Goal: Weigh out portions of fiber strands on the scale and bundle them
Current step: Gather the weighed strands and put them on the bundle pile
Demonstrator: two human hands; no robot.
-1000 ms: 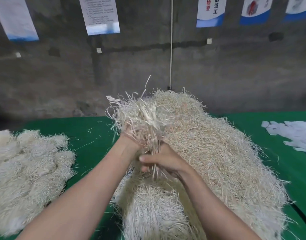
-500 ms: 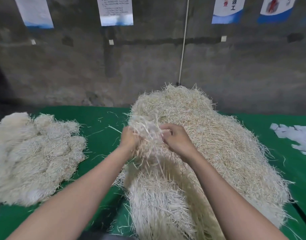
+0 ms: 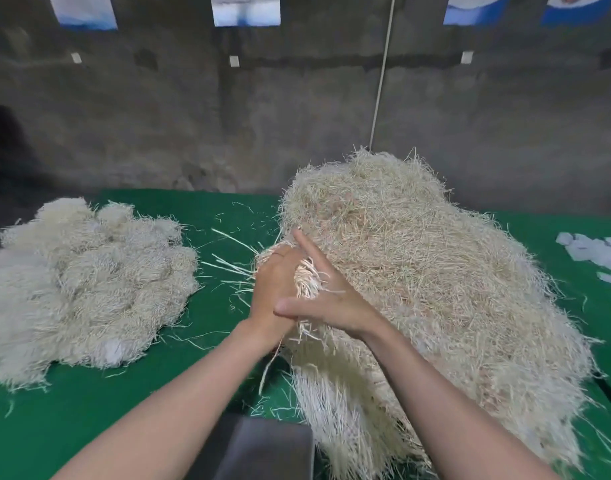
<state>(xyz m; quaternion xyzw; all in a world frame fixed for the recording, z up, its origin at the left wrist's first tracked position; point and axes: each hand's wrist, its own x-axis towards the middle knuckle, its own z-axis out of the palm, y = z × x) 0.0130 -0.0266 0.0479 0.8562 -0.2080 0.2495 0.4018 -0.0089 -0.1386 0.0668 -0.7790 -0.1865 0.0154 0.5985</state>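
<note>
- Two grips work one handful of strands (image 3: 306, 277) against the big heap (image 3: 418, 271) at mid-desk (image 3: 89, 410): left grip (image 3: 274, 285) curled round it, right grip (image 3: 331, 299) spread flat against it.
- Step, likely: gathering a portion; next, carry it to the scale.
- No bin shows; a grey slab (image 3: 269, 448) at the near edge may be that scale.

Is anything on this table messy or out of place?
Slightly: loose strands lie scattered on the green cloth between the left pile and the big pile, beside the handful of strands that the left hand grips. At the right edge, white slips sit in a jumble. Nothing looks damaged.
</note>
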